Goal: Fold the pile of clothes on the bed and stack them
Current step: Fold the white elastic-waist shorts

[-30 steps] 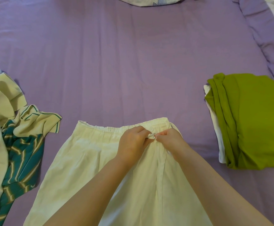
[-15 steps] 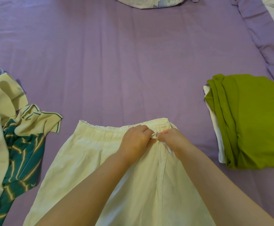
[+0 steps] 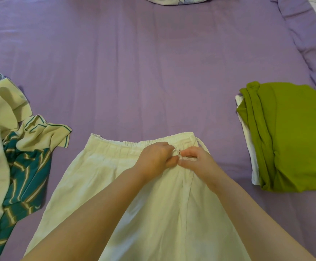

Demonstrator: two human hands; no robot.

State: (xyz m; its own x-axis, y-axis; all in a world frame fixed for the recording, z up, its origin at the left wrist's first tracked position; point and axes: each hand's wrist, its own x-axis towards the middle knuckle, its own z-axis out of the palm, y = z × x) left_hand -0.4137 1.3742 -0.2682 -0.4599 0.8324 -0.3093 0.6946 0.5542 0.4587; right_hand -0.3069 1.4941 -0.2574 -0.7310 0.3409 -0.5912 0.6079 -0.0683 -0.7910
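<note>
Little has shifted since the earlier frames: your left hand (image 3: 156, 159) and right hand (image 3: 196, 162) remain together at the waistband, each pinching the small fastening (image 3: 178, 153) between curled fingertips. Cream trousers (image 3: 100, 178) lie flat on the purple bed (image 3: 153, 72), between the unfolded pile (image 3: 12, 157) and the folded stack (image 3: 288, 136). Expect light, limp cloth; take hold at the waistband corners.
</note>
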